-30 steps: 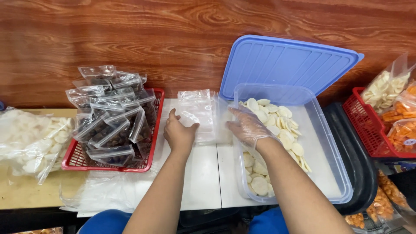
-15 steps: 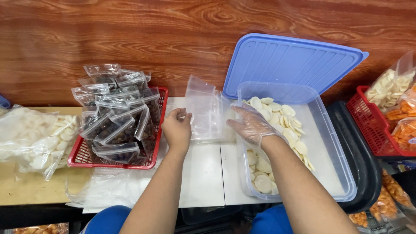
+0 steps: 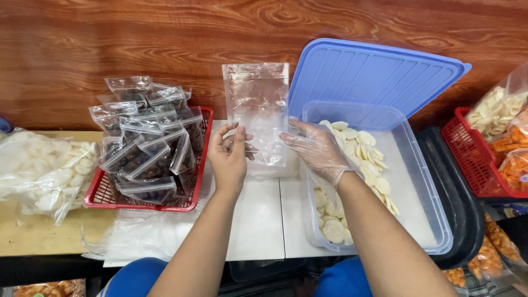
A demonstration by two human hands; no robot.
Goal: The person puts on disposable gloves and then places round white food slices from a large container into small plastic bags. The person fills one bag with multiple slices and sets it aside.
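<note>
Upright between two hands, an empty clear plastic pouch (image 3: 256,113) is held above a white tabletop (image 3: 258,212).

Seemingly feather-light, limp and slick, it looks best pinched at its lower edges, where the bare left hand (image 3: 228,159) and the gloved right hand (image 3: 316,149) grasp it now. Beside it on the right sits a clear tub (image 3: 434,220) of pale round crackers (image 3: 360,159) with its blue lid (image 3: 374,77) propped behind; on the left, a red basket (image 3: 190,204) of filled packets (image 3: 148,143).

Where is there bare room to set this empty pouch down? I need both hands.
The white tabletop between the red basket and the clear tub is bare, below the left hand. The basket is heaped with filled pouches; the tub holds pale chips.
</note>
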